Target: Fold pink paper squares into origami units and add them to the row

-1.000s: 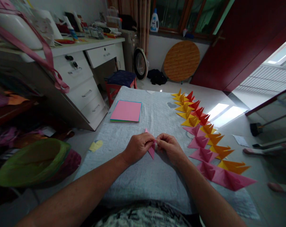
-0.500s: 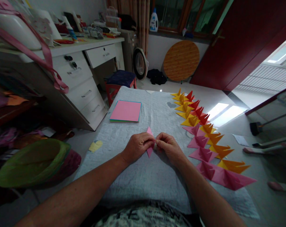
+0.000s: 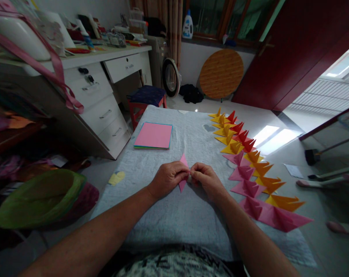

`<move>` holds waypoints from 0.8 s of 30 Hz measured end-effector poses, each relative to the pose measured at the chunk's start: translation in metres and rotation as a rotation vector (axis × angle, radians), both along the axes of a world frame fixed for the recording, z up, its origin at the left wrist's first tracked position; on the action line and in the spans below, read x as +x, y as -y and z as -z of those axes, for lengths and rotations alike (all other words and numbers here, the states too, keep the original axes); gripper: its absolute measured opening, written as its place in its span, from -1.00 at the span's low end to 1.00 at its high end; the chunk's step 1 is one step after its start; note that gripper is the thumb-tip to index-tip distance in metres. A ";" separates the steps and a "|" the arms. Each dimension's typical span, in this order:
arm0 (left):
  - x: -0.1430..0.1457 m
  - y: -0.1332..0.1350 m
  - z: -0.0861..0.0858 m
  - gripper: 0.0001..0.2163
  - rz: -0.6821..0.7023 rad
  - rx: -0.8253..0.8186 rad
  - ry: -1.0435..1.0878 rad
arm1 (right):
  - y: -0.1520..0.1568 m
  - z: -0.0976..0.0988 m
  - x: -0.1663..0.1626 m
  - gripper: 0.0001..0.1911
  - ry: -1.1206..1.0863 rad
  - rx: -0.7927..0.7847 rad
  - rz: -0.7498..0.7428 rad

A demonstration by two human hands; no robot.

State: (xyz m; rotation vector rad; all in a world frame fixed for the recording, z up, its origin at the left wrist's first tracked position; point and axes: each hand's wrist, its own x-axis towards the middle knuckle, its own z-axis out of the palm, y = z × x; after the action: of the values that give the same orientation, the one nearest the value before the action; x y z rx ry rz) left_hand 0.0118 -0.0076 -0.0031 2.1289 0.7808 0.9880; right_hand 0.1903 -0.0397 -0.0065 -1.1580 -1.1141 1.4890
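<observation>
A folded piece of pink origami paper [image 3: 183, 159] is held over the middle of the cloth, its pointed ends showing above and below my fingers. My left hand [image 3: 169, 177] pinches it from the left side. From the right, my right hand [image 3: 207, 179] pinches its edge between thumb and forefinger; the fingertips of both hands nearly meet, and the part between them is hidden. Beyond my left hand lies a stack of square paper [image 3: 153, 135], pink on top. Rows of folded paper cranes [image 3: 249, 187] in pink, yellow, orange and red stand to the right.
A pale blue cloth [image 3: 151, 231] covers the table. At the left are a white desk with drawers [image 3: 105, 114] and a green-lined bin [image 3: 41, 200]. A stool [image 3: 148, 95] stands past the far left corner, near an open washing machine door [image 3: 171, 77].
The pink paper's upper tip has shifted slightly to the right. Both hands keep nearly the same place and grip.
</observation>
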 end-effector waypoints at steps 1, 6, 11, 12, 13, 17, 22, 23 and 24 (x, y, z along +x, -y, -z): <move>0.000 0.000 0.000 -0.91 0.003 -0.002 0.000 | 0.000 0.000 0.000 -0.80 0.002 0.002 -0.001; -0.001 -0.001 0.000 -0.92 0.015 -0.013 0.001 | 0.001 0.000 -0.001 -0.81 0.036 0.002 0.000; -0.001 -0.001 0.000 -0.91 0.022 -0.035 0.007 | 0.001 0.000 -0.001 -0.80 0.043 0.013 -0.006; -0.001 -0.001 0.000 -0.91 0.023 -0.040 0.007 | 0.000 -0.001 -0.001 -0.80 0.049 0.018 -0.007; -0.001 -0.001 0.000 -0.91 0.023 -0.046 0.005 | 0.000 -0.001 -0.001 -0.80 0.054 0.020 -0.009; -0.002 -0.001 0.000 -0.90 0.029 -0.058 0.003 | 0.001 -0.002 -0.001 -0.80 0.063 0.021 -0.014; -0.002 -0.001 0.001 -0.92 0.021 -0.051 0.001 | 0.002 -0.003 -0.001 -0.79 0.077 0.030 -0.018; -0.002 -0.001 0.000 -0.92 0.020 -0.051 0.000 | 0.002 -0.003 -0.001 -0.79 0.081 0.032 -0.020; -0.003 -0.001 0.000 -0.92 0.019 -0.053 0.001 | 0.001 -0.003 -0.001 -0.79 0.086 0.034 -0.021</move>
State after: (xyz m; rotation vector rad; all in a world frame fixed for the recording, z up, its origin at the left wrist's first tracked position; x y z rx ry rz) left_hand 0.0093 -0.0068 -0.0034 2.0872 0.7765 0.9478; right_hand 0.1896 -0.0411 -0.0033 -1.1997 -1.2094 1.4423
